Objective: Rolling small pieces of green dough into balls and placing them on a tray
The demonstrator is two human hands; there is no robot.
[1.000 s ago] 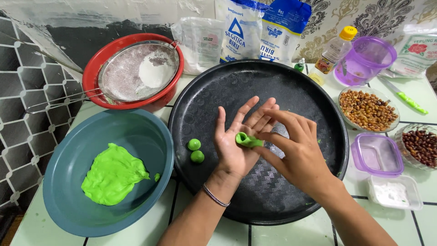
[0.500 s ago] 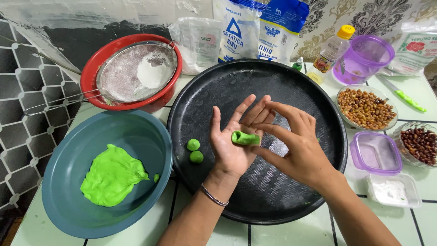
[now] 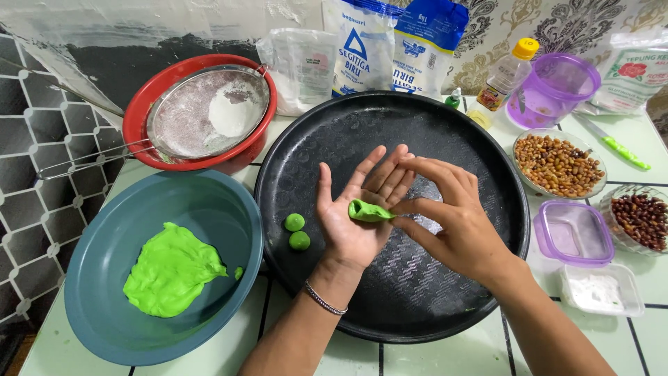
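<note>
Two green balls (image 3: 297, 232) are already laid on the black tray (image 3: 487, 167); a third piece of dough (image 3: 367, 210) is pinched between the right hand (image 3: 452, 219) and the open left palm (image 3: 355, 216), while much dough (image 3: 170, 268) is left in the blue bowl (image 3: 104, 327)

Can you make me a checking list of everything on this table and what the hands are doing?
Surface: pale green tiled table with dark grout lines.
Job's things: small folded piece of green dough; two green dough balls on round black tray; green dough lump in teal bowl.
Clutter: red bowl with metal sieve, flour bags, dish of brown nuts, purple tubs.
Grippers: left hand cradles the dough piece; right hand pinches it.
Cables: nothing seen.
Surroundings: patterned wall.
</note>
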